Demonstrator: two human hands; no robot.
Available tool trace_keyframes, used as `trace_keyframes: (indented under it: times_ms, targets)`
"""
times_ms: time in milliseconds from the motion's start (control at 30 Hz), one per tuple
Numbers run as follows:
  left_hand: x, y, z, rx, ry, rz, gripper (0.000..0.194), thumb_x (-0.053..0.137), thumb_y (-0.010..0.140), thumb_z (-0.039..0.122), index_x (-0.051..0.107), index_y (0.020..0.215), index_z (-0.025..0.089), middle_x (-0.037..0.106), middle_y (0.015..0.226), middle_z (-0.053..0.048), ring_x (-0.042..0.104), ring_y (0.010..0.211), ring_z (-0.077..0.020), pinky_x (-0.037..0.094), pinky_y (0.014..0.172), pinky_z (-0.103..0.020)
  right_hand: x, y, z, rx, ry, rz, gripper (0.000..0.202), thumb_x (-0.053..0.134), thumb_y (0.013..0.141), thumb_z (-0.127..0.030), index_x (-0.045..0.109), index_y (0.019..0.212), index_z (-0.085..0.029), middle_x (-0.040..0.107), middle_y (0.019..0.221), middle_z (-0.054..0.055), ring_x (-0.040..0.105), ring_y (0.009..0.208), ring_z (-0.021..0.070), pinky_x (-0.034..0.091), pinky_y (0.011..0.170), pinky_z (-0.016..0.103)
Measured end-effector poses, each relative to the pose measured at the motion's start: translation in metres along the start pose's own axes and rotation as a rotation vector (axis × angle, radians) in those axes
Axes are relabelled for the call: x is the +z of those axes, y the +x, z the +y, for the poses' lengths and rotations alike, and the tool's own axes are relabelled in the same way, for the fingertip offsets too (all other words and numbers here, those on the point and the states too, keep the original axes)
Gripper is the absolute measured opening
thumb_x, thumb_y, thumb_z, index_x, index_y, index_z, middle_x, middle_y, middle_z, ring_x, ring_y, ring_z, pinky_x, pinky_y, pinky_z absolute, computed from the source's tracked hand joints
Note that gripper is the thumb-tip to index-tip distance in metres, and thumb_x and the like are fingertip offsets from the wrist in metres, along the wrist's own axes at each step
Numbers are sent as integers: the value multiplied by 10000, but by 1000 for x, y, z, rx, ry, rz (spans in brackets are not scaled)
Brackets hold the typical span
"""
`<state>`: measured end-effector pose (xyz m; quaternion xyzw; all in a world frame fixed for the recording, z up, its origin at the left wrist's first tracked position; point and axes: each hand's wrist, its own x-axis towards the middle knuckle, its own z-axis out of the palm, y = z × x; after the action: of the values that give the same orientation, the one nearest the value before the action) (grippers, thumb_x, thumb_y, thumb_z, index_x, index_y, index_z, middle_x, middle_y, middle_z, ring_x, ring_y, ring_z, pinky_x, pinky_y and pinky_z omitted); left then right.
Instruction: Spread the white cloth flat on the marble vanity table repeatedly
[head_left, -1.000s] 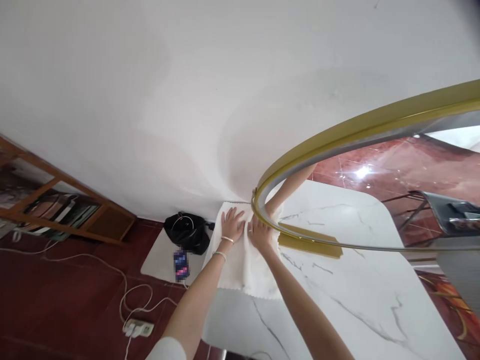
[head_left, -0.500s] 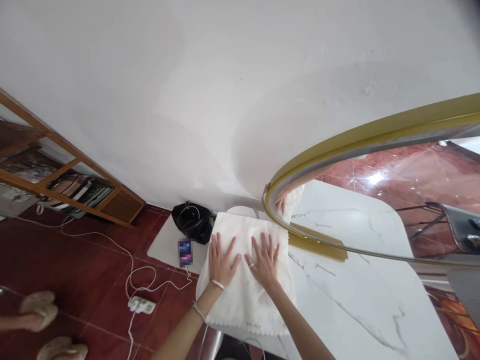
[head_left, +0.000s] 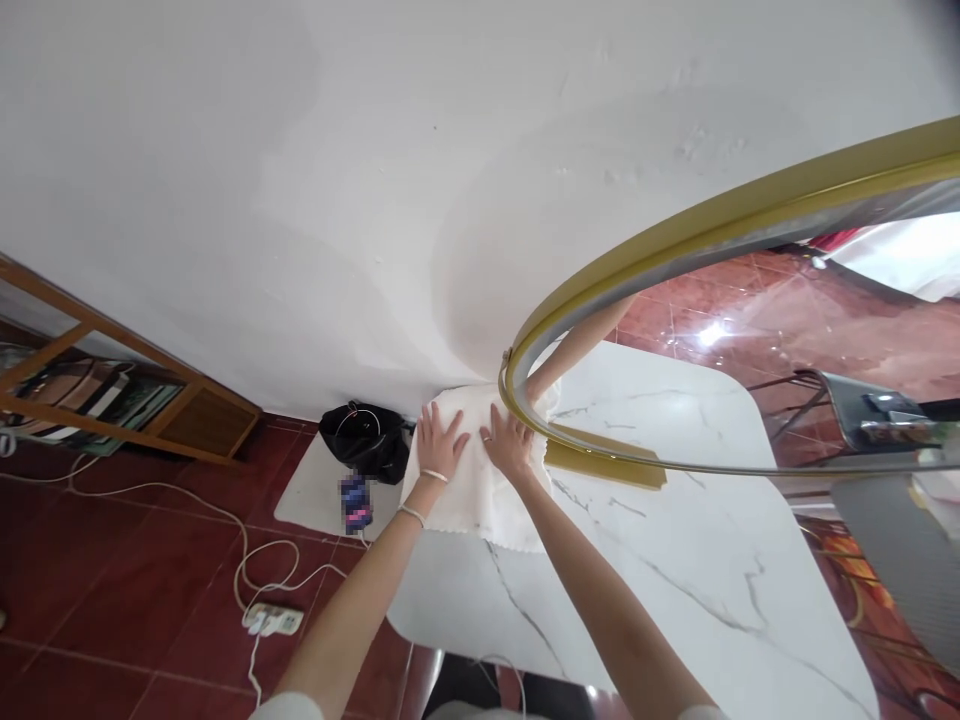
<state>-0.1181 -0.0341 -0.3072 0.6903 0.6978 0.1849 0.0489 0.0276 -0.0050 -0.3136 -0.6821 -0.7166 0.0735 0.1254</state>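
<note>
A white cloth (head_left: 480, 495) with a scalloped edge lies on the white marbled tabletop (head_left: 645, 590), close against the wall. My left hand (head_left: 440, 445) rests palm down on its left part, fingers spread, with a white band at the wrist and another on the forearm. On the right part lies my right hand (head_left: 508, 440), also flat with fingers apart and a ring on one finger. The right fingertips are close to the lower left rim of the gold-framed mirror (head_left: 555, 310), partly hidden by it. Neither hand grips the cloth.
A black bag (head_left: 367, 440) and a phone-like item (head_left: 356, 503), blurred out, sit on a low white surface to the left. A power strip (head_left: 274, 618) with white cables lies on the red tiled floor. A wooden shelf (head_left: 210, 420) stands against the wall.
Both hands have pushed forward with the cloth toward the wall, baring the table's front edge. My view has shifted slightly, and the sandalled feet at lower left are almost out of sight.
</note>
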Motion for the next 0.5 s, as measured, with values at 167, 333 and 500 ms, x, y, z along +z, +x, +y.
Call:
trace_keyframes:
  times_ms: [167, 333, 500]
  targets:
    - [-2, -56, -8, -38, 9, 63, 442, 332, 970, 281, 480, 1384, 242, 303, 1545, -100, 237, 1435, -300, 273, 1132, -519, 9, -25, -12, -220, 63, 57, 364, 288, 955, -153, 599, 1144, -134, 557, 1192, 155, 430, 1131, 257, 321, 987, 431]
    - [-14, -99, -35, -101, 28, 88, 452, 319, 975, 325, 476, 1390, 237, 353, 1517, -123, 294, 1407, -335, 384, 1065, -520, 4, -71, -37, -387, 116, 47, 307, 392, 949, -272, 602, 1141, -158, 558, 1185, 129, 453, 1110, 237, 355, 987, 404]
    - [-24, -146, -50, -109, 21, 143, 478, 338, 970, 285, 387, 1443, 248, 310, 1540, -108, 244, 1427, -332, 384, 1079, -518, -9, -131, -42, -593, 123, -34, 678, 487, 883, -534, 353, 1455, -195, 266, 1536, 158, 165, 1426, 336, 152, 1126, 554]
